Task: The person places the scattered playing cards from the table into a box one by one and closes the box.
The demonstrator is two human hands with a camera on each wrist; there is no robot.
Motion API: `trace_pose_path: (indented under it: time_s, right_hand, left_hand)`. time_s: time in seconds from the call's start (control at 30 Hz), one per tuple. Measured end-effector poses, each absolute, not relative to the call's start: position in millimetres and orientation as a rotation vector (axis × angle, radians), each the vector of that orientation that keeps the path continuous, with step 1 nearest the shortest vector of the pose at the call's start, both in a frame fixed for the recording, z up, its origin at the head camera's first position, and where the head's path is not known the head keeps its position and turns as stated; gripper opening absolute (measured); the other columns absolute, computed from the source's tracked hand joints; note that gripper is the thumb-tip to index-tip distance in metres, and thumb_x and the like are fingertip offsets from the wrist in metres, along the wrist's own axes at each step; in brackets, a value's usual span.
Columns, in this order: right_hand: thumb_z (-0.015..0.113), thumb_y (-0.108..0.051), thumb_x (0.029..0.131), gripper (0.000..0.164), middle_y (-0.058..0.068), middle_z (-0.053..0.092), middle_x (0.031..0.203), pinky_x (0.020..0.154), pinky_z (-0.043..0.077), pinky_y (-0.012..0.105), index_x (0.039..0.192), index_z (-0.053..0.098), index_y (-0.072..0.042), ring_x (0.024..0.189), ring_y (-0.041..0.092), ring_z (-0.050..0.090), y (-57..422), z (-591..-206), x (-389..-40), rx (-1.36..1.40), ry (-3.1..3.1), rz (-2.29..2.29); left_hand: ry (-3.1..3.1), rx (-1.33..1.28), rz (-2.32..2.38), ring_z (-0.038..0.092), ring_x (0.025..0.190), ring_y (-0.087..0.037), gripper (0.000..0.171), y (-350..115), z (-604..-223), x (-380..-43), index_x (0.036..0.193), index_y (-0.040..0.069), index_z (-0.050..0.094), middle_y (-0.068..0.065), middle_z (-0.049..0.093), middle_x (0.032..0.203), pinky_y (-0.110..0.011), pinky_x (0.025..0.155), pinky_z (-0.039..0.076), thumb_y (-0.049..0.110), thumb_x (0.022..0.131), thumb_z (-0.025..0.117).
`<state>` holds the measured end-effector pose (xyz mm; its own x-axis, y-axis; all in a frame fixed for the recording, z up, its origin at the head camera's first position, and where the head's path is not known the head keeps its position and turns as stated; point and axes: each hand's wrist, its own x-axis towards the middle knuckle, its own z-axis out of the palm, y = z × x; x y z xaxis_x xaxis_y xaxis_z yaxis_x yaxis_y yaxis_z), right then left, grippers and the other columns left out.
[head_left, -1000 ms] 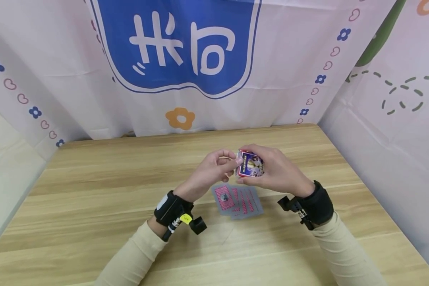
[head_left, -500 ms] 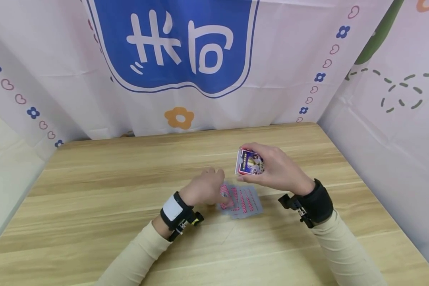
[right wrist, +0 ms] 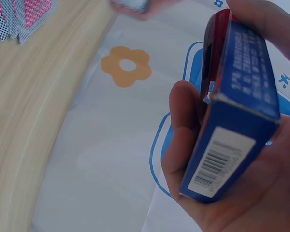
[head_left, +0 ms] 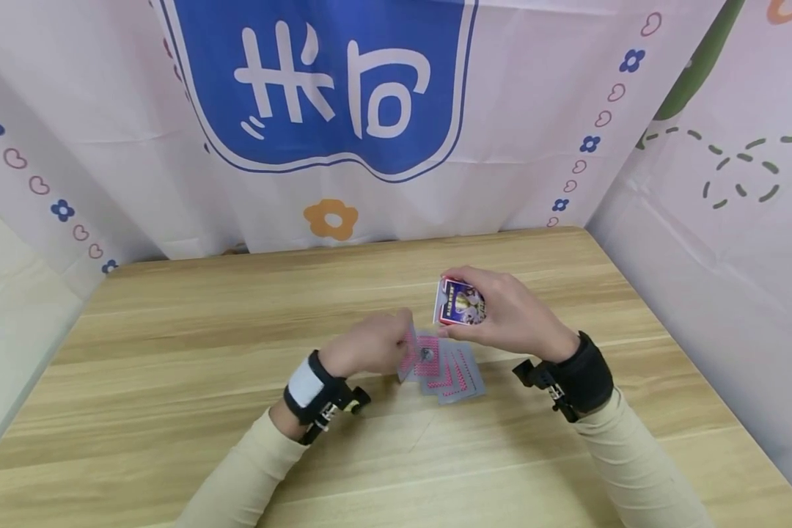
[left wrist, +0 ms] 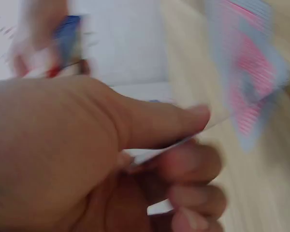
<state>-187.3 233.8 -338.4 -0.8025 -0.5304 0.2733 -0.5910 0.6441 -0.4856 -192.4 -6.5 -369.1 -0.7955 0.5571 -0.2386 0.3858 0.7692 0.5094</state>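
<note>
My left hand [head_left: 372, 343] pinches a playing card [head_left: 407, 356] between thumb and fingers, tilted up at the left end of several fanned cards [head_left: 460, 375]. These lie face down on the table, their backs patterned pink with grey borders. In the left wrist view the pinched card shows nearly edge-on, and that view is blurred. Raised above and behind the fan, my right hand [head_left: 518, 312] grips a small blue and red playing card box [head_left: 463, 302]. One end of the box stands open toward the left. A barcode label [right wrist: 221, 162] shows on its blue side in the right wrist view.
The wooden table [head_left: 204, 367] runs back to a white printed cloth [head_left: 132, 169] with a blue emblem. Another cloth wall [head_left: 713, 279] rises along the right edge. Wrist straps with small cameras sit on both arms.
My left hand has come down from the box's open end to the fan and lifted the leftmost card at a tilt. The right hand keeps the box in nearly the same place.
</note>
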Motion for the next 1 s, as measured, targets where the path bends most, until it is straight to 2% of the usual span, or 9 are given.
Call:
trace_pose_path:
  time_s: [0.1,0.17,0.23,0.37,0.57,0.8,1.0]
  right_hand:
    - [0.093,-0.037,0.08,0.074,0.005,0.074,0.112,0.077,0.058,0.03,0.141,0.061,-0.009,0.09,0.014,0.067,233.5,-338.6,-187.1,0.941,-2.754,0.87]
    - [0.093,-0.036,0.08,0.074,0.005,0.074,0.111,0.076,0.057,0.029,0.14,0.061,-0.009,0.089,0.013,0.067,233.3,-338.9,-187.1,0.938,-2.757,0.868]
    - [0.093,-0.035,0.079,0.074,0.005,0.074,0.111,0.076,0.058,0.03,0.14,0.061,-0.008,0.089,0.013,0.067,233.0,-339.3,-187.3,0.934,-2.759,0.861]
    - [0.094,-0.035,0.079,0.075,0.005,0.074,0.113,0.077,0.058,0.03,0.14,0.06,-0.007,0.089,0.013,0.066,232.8,-340.3,-187.7,0.929,-2.761,0.85]
    - [0.093,-0.036,0.08,0.076,0.006,0.074,0.113,0.075,0.057,0.028,0.142,0.06,-0.006,0.087,0.013,0.066,233.4,-340.6,-186.5,0.915,-2.762,0.85]
    - [0.092,-0.038,0.081,0.076,0.007,0.074,0.115,0.076,0.057,0.029,0.142,0.059,-0.006,0.088,0.013,0.067,232.8,-339.8,-186.9,0.916,-2.758,0.827]
    - [0.092,-0.038,0.08,0.076,0.007,0.074,0.111,0.073,0.056,0.026,0.141,0.06,-0.005,0.085,0.012,0.066,233.8,-339.2,-188.2,0.915,-2.751,0.847]
  left_hand:
    - [2.542,0.735,0.902,0.055,0.073,-0.015,0.008,-14.3,-354.9,-193.8,0.109,0.002,0.057,-0.006,0.062,0.09,-0.026,0.061,0.045,0.004,0.103,0.051]
    - [2.577,0.678,1.133,0.059,0.076,-0.019,0.013,-16.2,-346.4,-193.0,0.118,0.003,0.055,-0.01,0.065,0.096,-0.027,0.061,0.046,0.008,0.107,0.049]
    - [2.606,0.561,1.376,0.063,0.076,-0.022,0.022,-15.0,-339.3,-190.7,0.13,0.007,0.046,-0.012,0.067,0.097,-0.028,0.057,0.044,0.017,0.111,0.048]
    - [2.574,0.469,1.72,0.066,0.082,-0.025,0.029,-8.5,-333.4,-186.3,0.137,0.01,0.043,-0.011,0.066,0.104,-0.028,0.057,0.042,0.022,0.112,0.049]
    - [2.535,0.476,1.82,0.063,0.079,-0.021,0.028,-0.6,-335.3,-183.2,0.137,0.009,0.043,-0.011,0.065,0.106,-0.026,0.059,0.043,0.019,0.112,0.049]
    - [2.545,0.464,1.845,0.065,0.081,-0.028,0.028,0.4,-335.2,-182.5,0.137,0.009,0.044,-0.01,0.067,0.106,-0.026,0.057,0.042,0.021,0.111,0.05]
    - [2.53,0.505,1.784,0.063,0.078,-0.025,0.026,0.6,-335.7,-183.1,0.134,0.012,0.045,-0.008,0.066,0.097,-0.025,0.052,0.038,0.021,0.111,0.051]
